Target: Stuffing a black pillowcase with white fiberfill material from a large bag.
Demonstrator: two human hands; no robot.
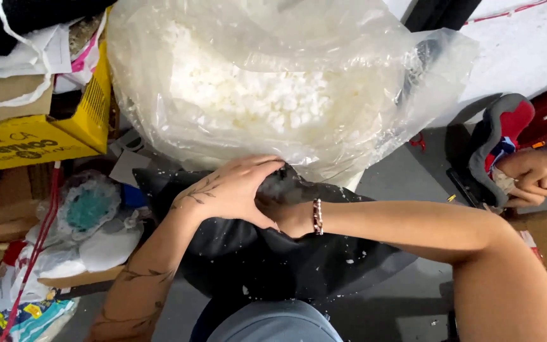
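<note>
Both hands together on a soft black cloth cushion cover (273, 253), low in the middle. Left hand (229, 190) curled over the top edge of it, fingers pinching a bunched fold. Right hand (280, 212) pushed down inside the opening, wrist with a bead bracelet (316, 216) showing, fingers hidden, so grip cannot be told. Cover lying right under the hands, on the lap, wide from left to right, speckled with little white crumbs. Left hand a bit nearer the top lip.

Just above, touching the cover's edge, a big clear plastic bag (273, 82) full of white fluffy stuffing (248, 95), mouth tipped toward the hands. Little room between bag and cover.

Off to the left, a yellow cardboard box (39, 136), and white plastic bundles (90, 228) packed close. To the right, open grey floor (400, 177), then a red and grey seat (501, 139) with another person lying by it, well apart.
</note>
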